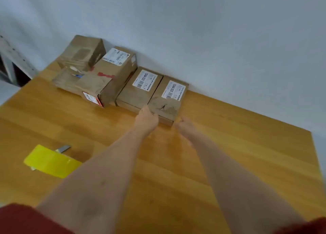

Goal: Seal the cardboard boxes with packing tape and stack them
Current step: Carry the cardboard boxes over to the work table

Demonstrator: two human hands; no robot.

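Touching box (165,106), left fingers (145,109) (right blurred)

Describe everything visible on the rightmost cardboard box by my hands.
The rightmost box is low brown cardboard, lying flat on the wooden table, its far end at the wall and a matching box beside its left side. A white barcode label is on top, and the near end is scuffed. The left hand and the blurred right hand are at its near corners; contact is unclear.

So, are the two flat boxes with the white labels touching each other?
Touching. The head view shows the right flat box and the left flat box side by side, their walls flush along one seam with no gap between them.
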